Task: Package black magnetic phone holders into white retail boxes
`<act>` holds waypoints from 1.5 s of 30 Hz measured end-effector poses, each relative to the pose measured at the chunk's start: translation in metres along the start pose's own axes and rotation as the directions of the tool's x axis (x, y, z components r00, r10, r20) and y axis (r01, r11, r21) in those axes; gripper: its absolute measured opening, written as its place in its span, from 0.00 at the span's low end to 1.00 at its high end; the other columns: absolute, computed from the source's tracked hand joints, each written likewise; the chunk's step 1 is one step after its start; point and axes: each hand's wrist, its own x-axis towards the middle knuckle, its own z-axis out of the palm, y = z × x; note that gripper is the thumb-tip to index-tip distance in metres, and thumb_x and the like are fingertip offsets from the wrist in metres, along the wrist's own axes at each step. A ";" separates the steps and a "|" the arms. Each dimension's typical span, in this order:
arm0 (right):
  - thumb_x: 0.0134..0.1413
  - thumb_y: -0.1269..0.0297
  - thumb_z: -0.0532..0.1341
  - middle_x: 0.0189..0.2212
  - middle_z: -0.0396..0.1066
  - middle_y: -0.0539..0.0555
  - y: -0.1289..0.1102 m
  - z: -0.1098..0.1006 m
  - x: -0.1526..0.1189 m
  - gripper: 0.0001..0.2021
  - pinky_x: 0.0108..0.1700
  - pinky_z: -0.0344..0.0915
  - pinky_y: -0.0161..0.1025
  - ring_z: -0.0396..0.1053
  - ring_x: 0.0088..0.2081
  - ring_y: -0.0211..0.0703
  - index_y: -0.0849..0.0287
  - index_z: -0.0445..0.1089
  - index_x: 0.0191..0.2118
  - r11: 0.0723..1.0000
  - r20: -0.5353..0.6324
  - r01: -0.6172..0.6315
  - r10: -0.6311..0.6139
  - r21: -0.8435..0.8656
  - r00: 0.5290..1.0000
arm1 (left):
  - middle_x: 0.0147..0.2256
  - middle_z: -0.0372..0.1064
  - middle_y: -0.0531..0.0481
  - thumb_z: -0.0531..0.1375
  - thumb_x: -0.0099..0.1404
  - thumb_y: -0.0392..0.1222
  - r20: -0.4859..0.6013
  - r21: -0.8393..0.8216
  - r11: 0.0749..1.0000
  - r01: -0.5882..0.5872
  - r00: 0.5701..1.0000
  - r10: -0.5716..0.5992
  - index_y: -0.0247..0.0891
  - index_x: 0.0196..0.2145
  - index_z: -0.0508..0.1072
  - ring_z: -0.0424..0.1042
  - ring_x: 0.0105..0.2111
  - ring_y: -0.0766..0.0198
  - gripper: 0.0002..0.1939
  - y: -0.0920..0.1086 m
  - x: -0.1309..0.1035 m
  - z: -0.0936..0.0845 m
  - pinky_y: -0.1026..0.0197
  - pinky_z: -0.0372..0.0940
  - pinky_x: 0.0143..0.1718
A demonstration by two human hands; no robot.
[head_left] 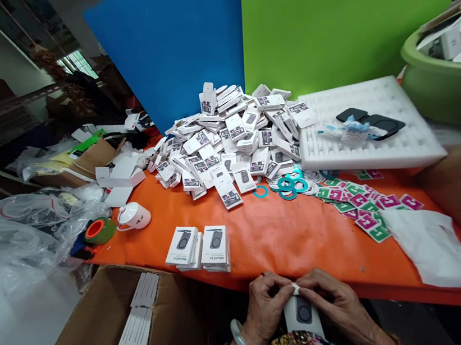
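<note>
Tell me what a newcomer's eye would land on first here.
Probably the big heap of white boxes on the orange table, with a blue panel and green panel behind it. Then, at bottom centre, the left hand and right hand holding a single box by its upper end.

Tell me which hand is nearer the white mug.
Left. The left hand, at the white box, is below and right of the mug in view; the right hand is farther right, across that box.

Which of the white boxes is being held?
The box near bottom centre, its upper end between the left hand and right hand; those in the pile and small stacks lie untouched.
</note>
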 end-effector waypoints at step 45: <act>0.39 0.62 0.69 0.31 0.69 0.47 -0.051 0.013 0.061 0.23 0.34 0.67 0.37 0.68 0.32 0.39 0.53 0.64 0.45 0.901 0.344 -0.209 0.073 0.379 0.936 | 0.33 0.71 0.48 0.64 0.53 0.37 -0.221 -0.457 0.888 0.042 0.962 -0.160 0.35 0.39 0.65 0.72 0.33 0.63 0.16 0.018 -0.013 -0.039 0.62 0.66 0.36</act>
